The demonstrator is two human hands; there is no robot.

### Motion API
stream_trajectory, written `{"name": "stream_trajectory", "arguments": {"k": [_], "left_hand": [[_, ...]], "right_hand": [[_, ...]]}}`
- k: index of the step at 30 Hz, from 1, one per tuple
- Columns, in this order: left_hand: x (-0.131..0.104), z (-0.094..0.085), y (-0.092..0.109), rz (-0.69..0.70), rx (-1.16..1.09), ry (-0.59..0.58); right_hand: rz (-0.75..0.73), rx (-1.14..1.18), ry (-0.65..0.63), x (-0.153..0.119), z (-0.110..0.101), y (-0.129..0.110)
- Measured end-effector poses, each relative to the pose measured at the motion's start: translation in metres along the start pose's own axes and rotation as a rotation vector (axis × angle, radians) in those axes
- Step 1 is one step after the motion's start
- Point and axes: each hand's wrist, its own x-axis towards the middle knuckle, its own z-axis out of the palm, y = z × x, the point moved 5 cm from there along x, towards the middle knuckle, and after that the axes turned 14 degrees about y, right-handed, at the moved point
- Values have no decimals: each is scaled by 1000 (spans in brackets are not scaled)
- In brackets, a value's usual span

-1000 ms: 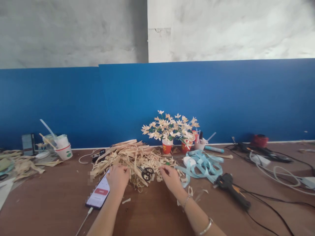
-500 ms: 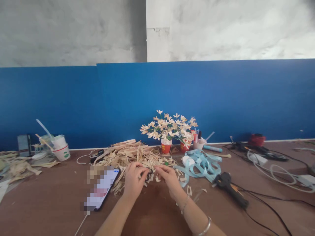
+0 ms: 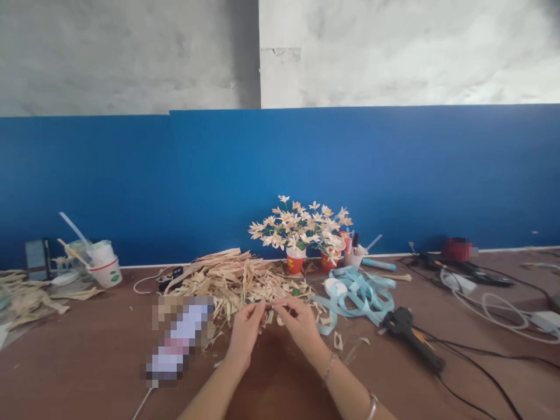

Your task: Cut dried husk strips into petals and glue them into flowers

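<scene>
My left hand [image 3: 245,331] and my right hand [image 3: 299,324] meet fingertip to fingertip just in front of a heap of dry, straw-coloured husk strips [image 3: 234,280]. Both are closed in a pinch. Whatever lies between the fingertips is too small and too hidden to name. Behind the hands, cream flowers [image 3: 291,221] on green stems stand in a red cup [image 3: 294,263], with a second red cup [image 3: 328,259] beside it. Light blue ribbon [image 3: 361,294] lies loosely coiled to the right of my right hand.
A black glue gun [image 3: 413,338] with its cable rests on the right. A phone [image 3: 177,344], partly blurred, lies on the left of the brown table [image 3: 87,350]. Farther left stands a white paper cup [image 3: 106,273]. White cables [image 3: 494,309] spread at far right, and a blue partition [image 3: 219,175] closes the back.
My hands have come closer together, the left moving right and slightly towards me. The fingertips, apart before, now meet. The view has shifted very slightly.
</scene>
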Motion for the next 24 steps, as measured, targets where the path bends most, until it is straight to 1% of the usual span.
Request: {"name": "stream_trajectory", "arguments": {"k": [2, 3, 5, 7, 9, 10, 13, 14, 15, 16, 18, 20, 21, 24], "left_hand": [[2, 2, -8, -151, -105, -27], [3, 2, -11, -201, -134, -51], [5, 2, -16, -247, -138, -100], [9, 1, -19, -234, -85, -133], [11, 0, -18, -154, 10, -168], [12, -1, -15, -80, 76, -187], [9, -3, -1, 230, 321, -188], [8, -3, 3, 310, 391, -172], [6, -3, 5, 357, 441, -161], [5, -2, 6, 371, 466, -157], [2, 0, 4, 331, 453, -174], [1, 3, 2, 304, 420, -176], [0, 4, 3, 327, 417, -165], [-5, 5, 11, 497, 434, -131]], "right_hand": [[-171, -62, -71, -5, 3, -10], [-239, -81, -95, -8, 5, -13], [-347, -111, -112, -12, 5, -18], [-426, -147, -121, -15, 5, -20], [-478, -189, -146, -17, 6, -22], [-492, -210, -173, -18, 7, -23], [-497, -268, -270, -19, 12, -21], [-481, -285, -283, -18, 13, -19], [-456, -302, -277, -16, 13, -16], [-423, -317, -258, -14, 13, -13], [-327, -326, -210, -10, 11, -6], [-188, -303, -173, -6, 9, 2], [-104, -278, -155, -4, 8, 7], [174, -147, -135, -2, 7, 22]]}}
